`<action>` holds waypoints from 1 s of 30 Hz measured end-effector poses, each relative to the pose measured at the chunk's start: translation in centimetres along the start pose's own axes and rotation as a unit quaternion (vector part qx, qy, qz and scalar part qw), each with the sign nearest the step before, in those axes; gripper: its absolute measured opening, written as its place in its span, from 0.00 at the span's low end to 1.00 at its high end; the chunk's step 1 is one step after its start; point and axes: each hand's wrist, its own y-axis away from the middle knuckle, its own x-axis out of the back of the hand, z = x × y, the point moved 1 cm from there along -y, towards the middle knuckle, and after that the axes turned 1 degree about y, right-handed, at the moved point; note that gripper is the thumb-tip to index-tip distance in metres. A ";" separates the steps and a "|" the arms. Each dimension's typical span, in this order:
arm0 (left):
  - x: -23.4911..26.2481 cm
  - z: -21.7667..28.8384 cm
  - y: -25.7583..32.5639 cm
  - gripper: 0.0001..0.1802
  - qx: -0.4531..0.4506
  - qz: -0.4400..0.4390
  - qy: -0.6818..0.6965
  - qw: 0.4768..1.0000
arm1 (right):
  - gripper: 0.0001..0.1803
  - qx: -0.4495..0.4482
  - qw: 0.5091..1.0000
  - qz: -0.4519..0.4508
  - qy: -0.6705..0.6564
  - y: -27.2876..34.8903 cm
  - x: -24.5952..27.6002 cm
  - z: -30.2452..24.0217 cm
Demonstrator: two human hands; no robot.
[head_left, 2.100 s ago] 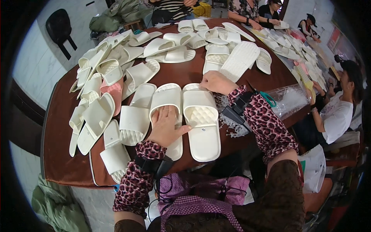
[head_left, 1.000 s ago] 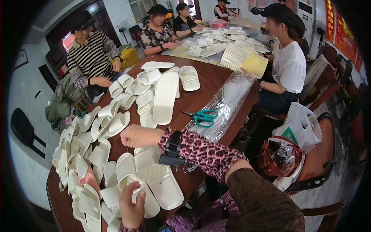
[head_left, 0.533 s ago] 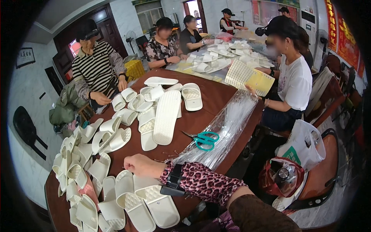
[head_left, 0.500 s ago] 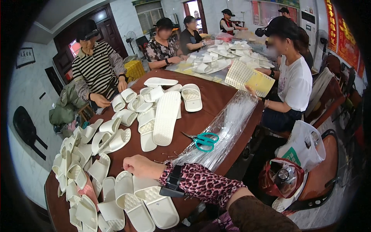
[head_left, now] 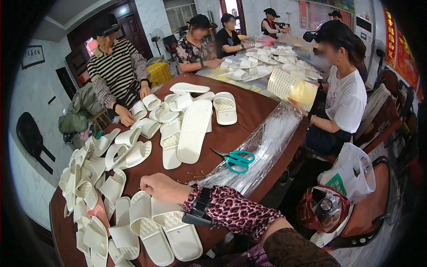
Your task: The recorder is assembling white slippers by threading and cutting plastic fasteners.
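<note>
My right hand [head_left: 165, 187], in a leopard-print sleeve with a black strap at the wrist, reaches in from the lower right. Its fingers are curled closed at the upper end of a pair of cream slide slippers, the left slipper [head_left: 153, 240] and the right slipper [head_left: 183, 240]. Whatever the fingers hold, if anything, is hidden. My left hand is out of view. Just beyond the hand, several small thin pins or ties [head_left: 195, 174] lie on the brown tabletop [head_left: 213, 178]. Teal-handled scissors [head_left: 239, 161] rest on a bundle of clear plastic strips [head_left: 267, 142].
Loose cream slippers heap up at the left [head_left: 84, 191] and in the middle [head_left: 194, 131]. Across the table, a person in stripes [head_left: 116, 73] touches slippers. At the right, another person [head_left: 344, 98] holds a yellow printed sheet [head_left: 291, 89]. Bags [head_left: 351, 171] fill a chair.
The view has shifted slightly, so the scene sits a little differently. My right hand stays curled by the pair of slippers. The striped person's hand remains at the slippers.
</note>
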 end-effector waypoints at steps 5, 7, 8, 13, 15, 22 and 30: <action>0.5 0.7 0.2 0.21 0.004 0.024 -0.035 0.999 | 0.05 0.018 1.000 0.005 0.014 -0.1 -0.2 0.4; 0.6 1.1 0.4 0.21 0.005 0.034 -0.048 0.998 | 0.05 0.025 1.000 0.009 0.014 0.0 -0.2 0.5; 0.7 1.3 0.4 0.21 0.005 0.039 -0.056 0.998 | 0.05 0.025 1.000 0.008 0.015 0.0 -0.2 0.4; 0.8 2.4 1.1 0.22 0.014 0.064 -0.087 0.994 | 0.04 0.016 1.000 0.009 0.010 0.3 -0.1 0.2; 1.0 2.6 1.3 0.23 0.019 0.069 -0.094 0.993 | 0.04 0.042 0.999 0.025 0.019 0.1 -0.2 1.0; 0.8 7.1 5.6 0.09 0.090 0.326 -0.267 0.902 | 0.05 -0.005 0.999 0.034 -0.032 -1.1 -1.6 -0.3; 15.4 8.5 18.1 0.08 0.106 0.673 -0.335 0.651 | 0.05 -0.003 0.994 0.107 0.002 -0.4 0.2 0.7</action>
